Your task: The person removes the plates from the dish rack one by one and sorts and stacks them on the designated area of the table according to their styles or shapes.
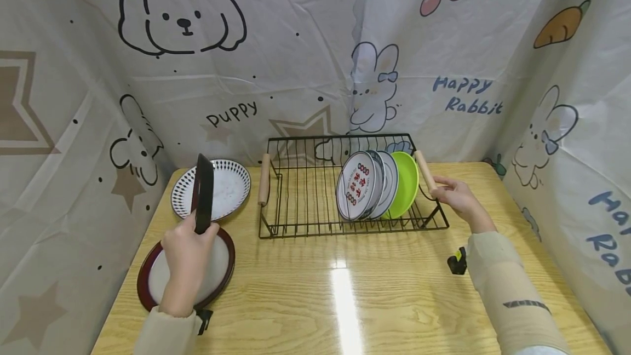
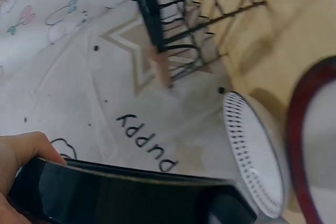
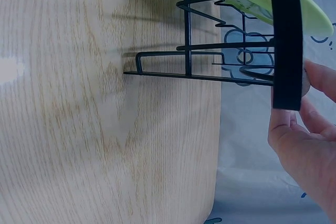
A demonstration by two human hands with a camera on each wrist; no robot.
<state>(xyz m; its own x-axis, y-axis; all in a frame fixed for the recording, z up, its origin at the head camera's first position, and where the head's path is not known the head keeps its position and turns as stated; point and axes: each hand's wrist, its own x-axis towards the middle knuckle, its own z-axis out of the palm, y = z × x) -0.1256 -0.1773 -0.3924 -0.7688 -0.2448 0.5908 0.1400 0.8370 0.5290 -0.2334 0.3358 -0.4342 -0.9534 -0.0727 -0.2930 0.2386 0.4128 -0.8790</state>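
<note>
My left hand (image 1: 187, 253) grips a black plate (image 1: 204, 193) by its near edge. The plate is held upright, almost edge-on, so its face is mostly hidden. In the left wrist view the black plate (image 2: 126, 195) fills the bottom, with thumb or finger at its edge. Below this hand lies a plate with a dark red rim (image 1: 227, 259); behind is a white dish with a black patterned rim (image 1: 229, 185). My right hand (image 1: 460, 201) holds the right wooden handle (image 1: 425, 171) of a black wire dish rack (image 1: 305, 229). In the right wrist view, fingers (image 3: 294, 129) touch the rack's end.
Several white plates (image 1: 357, 188) and a lime-green plate (image 1: 404, 185) stand in the rack's right half. A small black-and-yellow object (image 1: 457, 261) lies near the right forearm, and a black clip-like piece (image 1: 204, 319) by the left sleeve. Printed curtains (image 1: 305, 26) enclose the wooden table (image 1: 296, 300).
</note>
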